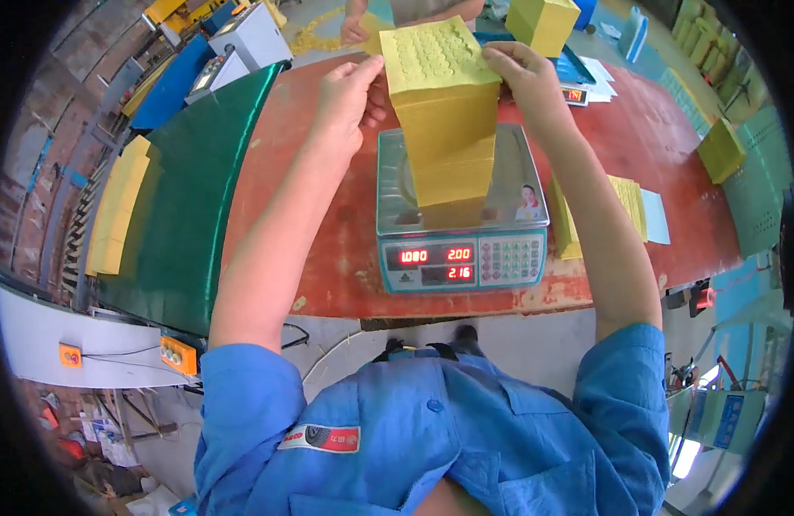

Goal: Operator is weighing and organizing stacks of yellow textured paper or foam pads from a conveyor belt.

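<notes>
Both hands, left (349, 99) and right (526, 77), grip tall yellow sheet stack (444, 120) on scale (461, 228).

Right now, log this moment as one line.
left hand: holds yellow sheet stack | right hand: holds stack | stack: on scale | table: red

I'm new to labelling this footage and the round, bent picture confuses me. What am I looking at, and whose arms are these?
One wide-angle camera on a person's head looks down, which bends the edges. The arms in blue sleeves rising from below are the wearer's own. The left hand and right hand grip opposite sides of a tall yellow stack of sheets standing on a digital scale with red lit digits. The scale sits on a worn red table. More yellow stacks lie to the right, and another person's hand shows at the far edge.
</notes>
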{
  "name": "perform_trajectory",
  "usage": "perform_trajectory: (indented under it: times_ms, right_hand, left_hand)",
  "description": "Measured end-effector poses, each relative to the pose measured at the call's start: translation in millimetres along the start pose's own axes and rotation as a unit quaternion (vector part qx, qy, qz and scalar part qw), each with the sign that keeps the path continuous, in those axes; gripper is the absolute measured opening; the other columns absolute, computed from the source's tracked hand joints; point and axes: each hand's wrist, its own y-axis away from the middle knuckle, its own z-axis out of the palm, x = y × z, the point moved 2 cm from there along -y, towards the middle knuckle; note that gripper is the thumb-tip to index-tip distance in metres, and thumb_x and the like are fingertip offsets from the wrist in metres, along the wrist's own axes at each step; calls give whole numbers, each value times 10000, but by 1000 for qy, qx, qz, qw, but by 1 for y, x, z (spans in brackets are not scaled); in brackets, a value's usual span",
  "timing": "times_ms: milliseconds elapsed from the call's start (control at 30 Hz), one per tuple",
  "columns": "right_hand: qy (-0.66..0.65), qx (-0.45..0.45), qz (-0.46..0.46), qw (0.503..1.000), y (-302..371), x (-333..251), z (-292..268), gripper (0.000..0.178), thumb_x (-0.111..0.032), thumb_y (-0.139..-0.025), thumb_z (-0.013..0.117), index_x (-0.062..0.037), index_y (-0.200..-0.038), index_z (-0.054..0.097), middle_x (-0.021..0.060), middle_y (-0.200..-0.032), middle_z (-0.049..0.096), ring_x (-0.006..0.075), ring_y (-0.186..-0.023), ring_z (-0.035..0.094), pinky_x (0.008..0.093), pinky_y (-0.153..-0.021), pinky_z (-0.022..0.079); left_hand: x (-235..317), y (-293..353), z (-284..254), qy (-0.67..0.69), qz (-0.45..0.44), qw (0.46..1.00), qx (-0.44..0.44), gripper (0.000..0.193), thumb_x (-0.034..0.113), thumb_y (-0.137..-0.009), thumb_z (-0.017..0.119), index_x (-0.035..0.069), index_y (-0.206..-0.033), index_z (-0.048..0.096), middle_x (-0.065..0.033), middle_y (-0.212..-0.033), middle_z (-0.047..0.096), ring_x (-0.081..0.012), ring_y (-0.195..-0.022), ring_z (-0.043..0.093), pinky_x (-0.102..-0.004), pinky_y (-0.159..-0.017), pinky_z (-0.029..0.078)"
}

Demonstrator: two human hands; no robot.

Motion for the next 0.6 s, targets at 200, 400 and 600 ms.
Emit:
perform_trajectory:
  times_ms: [200, 400, 600]
  right_hand:
    - [-41, 14, 14, 999, 22, -9, -4, 288, -239, -930, 638, 4, -1081, 670, 19, -778, 614, 88, -671, 564, 236, -615, 462]
    - [-108, 39, -26, 993, 36, 0, -15, 157, -102, -960, 578, -21, -1065, 663, -5, -701, 579, 86, -585, 520, 239, -546, 420]
    - [-86, 49, -16, 995, 50, -10, -12, 162, -86, -956, 570, -21, -1076, 657, -10, -724, 588, 78, -610, 531, 229, -566, 429]
  left_hand:
    - [8, 48, -18, 45, 87, 995, 26, 173, 238, -924, 654, 86, -860, 601, 1, -607, 540, -92, -467, 458, -239, -415, 305]
    - [16, 77, -24, 68, 138, 987, 41, 149, 195, -939, 633, 73, -860, 602, 5, -620, 533, -76, -492, 444, -230, -441, 285]
    - [11, 81, -29, 64, 162, 984, 27, 149, 191, -942, 631, 68, -860, 612, 0, -620, 534, -78, -496, 444, -228, -454, 282]
